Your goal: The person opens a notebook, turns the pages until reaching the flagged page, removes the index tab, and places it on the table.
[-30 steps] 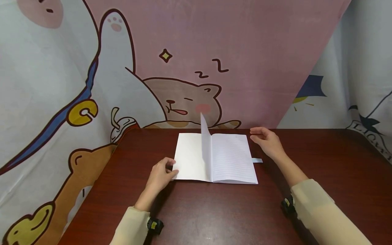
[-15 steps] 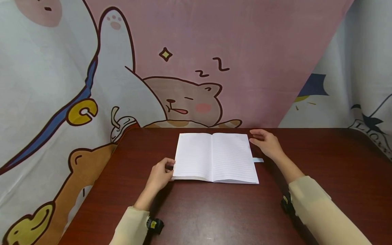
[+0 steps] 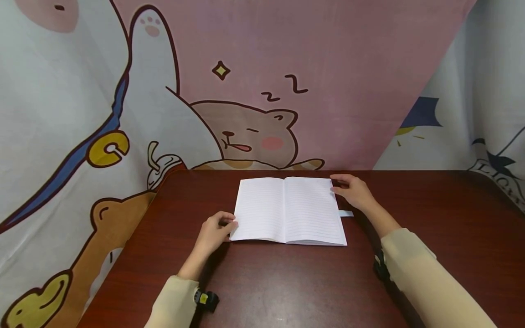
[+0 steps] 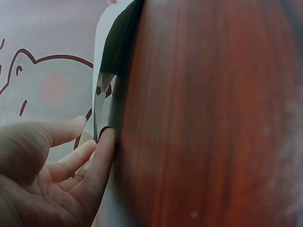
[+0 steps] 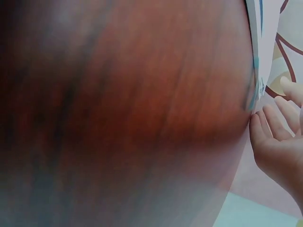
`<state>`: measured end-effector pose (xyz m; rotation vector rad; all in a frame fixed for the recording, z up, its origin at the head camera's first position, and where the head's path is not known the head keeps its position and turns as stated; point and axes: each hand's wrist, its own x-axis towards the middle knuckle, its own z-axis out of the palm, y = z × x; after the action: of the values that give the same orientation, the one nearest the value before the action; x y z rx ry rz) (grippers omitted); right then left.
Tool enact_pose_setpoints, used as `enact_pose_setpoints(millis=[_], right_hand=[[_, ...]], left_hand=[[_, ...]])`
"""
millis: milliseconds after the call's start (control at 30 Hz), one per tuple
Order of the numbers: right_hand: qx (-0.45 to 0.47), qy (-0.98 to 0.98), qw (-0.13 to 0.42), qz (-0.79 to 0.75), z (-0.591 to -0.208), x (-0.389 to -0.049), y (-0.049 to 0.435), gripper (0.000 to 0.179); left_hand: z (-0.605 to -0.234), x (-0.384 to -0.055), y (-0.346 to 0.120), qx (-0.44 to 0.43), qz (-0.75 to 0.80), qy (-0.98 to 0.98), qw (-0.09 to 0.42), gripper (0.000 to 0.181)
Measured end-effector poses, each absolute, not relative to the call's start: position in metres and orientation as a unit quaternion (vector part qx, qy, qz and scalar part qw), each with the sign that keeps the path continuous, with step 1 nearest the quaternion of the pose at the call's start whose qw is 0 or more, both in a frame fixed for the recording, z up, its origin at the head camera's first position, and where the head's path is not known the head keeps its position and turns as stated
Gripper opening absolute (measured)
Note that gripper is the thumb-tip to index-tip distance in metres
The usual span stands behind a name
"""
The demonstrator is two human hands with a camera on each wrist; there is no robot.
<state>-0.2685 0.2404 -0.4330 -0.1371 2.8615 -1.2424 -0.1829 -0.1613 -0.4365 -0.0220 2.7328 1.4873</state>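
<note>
An open notebook point(image 3: 262, 209) with lined white pages lies flat on the dark red-brown table. My left hand point(image 3: 215, 232) holds its lower left edge. In the left wrist view the thumb point(image 4: 71, 130) is on the page side and a finger point(image 4: 105, 149) reaches under the dark cover point(image 4: 118, 42). My right hand point(image 3: 356, 191) is at the upper right corner, its thumb and forefinger loosely bent over the edge of the right page. In the right wrist view its fingers point(image 5: 267, 123) are by the notebook's corner, without a visible grip.
A pale blue tab point(image 3: 346, 213) sticks out from the notebook's right side. The table point(image 3: 262, 282) extends in front and to both sides. Behind it hangs a cartoon-printed cloth point(image 3: 348, 91). A small black device point(image 3: 207, 299) is on the left wrist.
The standing page came down onto the left side, so lined pages show on both sides. My left thumb has moved over the page edge, and my right hand has shifted slightly left to the corner.
</note>
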Motion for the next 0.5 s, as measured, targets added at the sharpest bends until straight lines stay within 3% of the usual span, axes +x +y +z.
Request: enact_pose_setpoints(millis=[500], right_hand=[[-0.102, 0.93, 0.032, -0.351, -0.4399, -0.2721, 0.2399, 0.053]], left_hand=[[-0.4381, -0.1894, -0.1649, -0.026, 0.5, 0.863, 0.06, 0.024]])
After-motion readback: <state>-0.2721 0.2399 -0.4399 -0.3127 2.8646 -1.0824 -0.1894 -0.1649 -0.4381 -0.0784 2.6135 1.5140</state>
